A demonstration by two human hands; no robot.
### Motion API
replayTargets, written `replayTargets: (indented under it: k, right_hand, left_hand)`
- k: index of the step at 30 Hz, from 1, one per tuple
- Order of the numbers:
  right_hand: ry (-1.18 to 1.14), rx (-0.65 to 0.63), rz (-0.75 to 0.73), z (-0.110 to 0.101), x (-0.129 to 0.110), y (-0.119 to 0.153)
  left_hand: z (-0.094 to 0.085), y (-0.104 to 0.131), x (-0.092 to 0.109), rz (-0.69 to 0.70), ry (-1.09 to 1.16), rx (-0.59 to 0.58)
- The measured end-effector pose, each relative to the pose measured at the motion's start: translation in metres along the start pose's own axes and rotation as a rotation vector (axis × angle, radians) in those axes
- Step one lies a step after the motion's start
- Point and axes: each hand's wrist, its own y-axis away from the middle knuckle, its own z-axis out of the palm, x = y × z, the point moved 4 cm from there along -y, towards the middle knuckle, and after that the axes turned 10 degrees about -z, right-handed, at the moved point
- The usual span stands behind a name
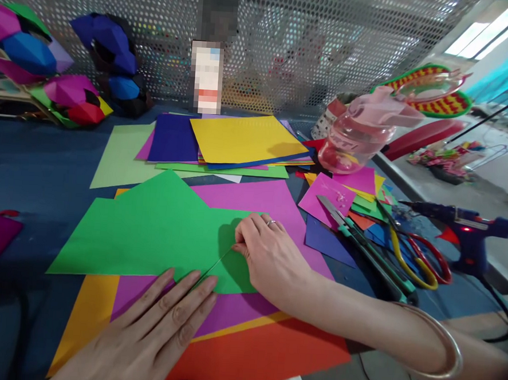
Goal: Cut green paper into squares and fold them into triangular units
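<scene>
Two green pieces of paper, or one folded green sheet (148, 229), lie over purple and orange sheets in front of me. A thin diagonal edge runs across the green from my left fingertips to my right hand. My left hand (155, 321) lies flat with its fingers stretched out, pressing on the lower part of that edge. My right hand (263, 251), with a ring and a bracelet, has its fingers curled and pinched at the upper end of the diagonal edge. Its fingertips are partly hidden, but they appear to grip the green paper there.
A stack with a yellow sheet (248, 141) on top lies behind. At right are a utility knife (362, 245), scissors (417, 260), paper scraps (328, 197), a glue gun (471, 229) with its cord, and a pink clear jug (356, 136). Faceted paper masks (30, 50) stand far left.
</scene>
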Motion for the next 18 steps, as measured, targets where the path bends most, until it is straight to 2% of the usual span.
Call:
replayTargets:
  k: [6, 13, 18]
  right_hand:
    - [0.025, 0.027, -0.021, 0.0016, -0.0003, 0.0009]
    - [0.029, 0.030, -0.021, 0.0008, -0.0005, 0.0004]
    - [0.031, 0.007, -0.008, 0.0010, -0.0007, 0.0016]
  left_hand:
    - [0.0013, -0.0029, 0.0023, 0.042, -0.033, -0.066]
    - [-0.0035, -0.0031, -0.0007, 0.013, -0.002, -0.040]
    - [-0.0054, -0.0032, -0.0054, -0.009, 0.095, 0.034]
